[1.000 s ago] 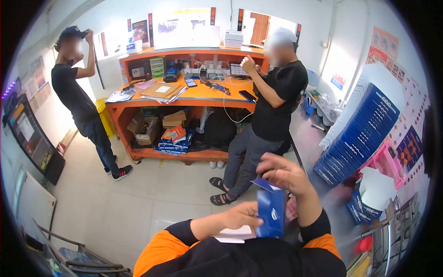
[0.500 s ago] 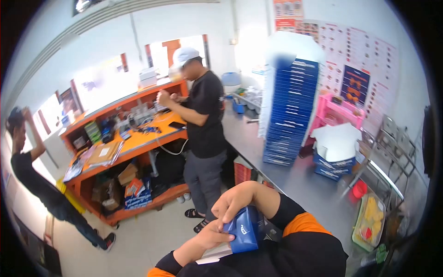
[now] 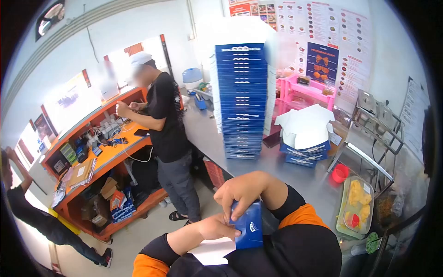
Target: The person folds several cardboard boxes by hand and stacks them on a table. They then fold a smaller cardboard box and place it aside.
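A blue cardboard box (image 3: 250, 227) with a small white logo is held close to my body, its white inner flap sticking out at the lower left. My left hand (image 3: 216, 228) grips the box's left side, thumb pressed against the blue face. From above, my right hand (image 3: 243, 191) pinches the top edge with bent fingers. Ahead on the metal counter rises a tall stack of nested blue boxes (image 3: 242, 99). Right of it are a few more blue boxes (image 3: 307, 152) with white flaps spread open.
A metal counter (image 3: 207, 138) runs ahead and right. It carries a red cup (image 3: 340, 173), a tray of yellow food (image 3: 344, 221), a metal rack (image 3: 369, 161) and a pink shelf (image 3: 309, 90). A person in black (image 3: 164, 101) stands by an orange desk (image 3: 115, 143); another person (image 3: 32, 207) is far left.
My view has turned right, so the counter and stack sit further left. My hands stay on the box, which is now more upright with its front face toward me.
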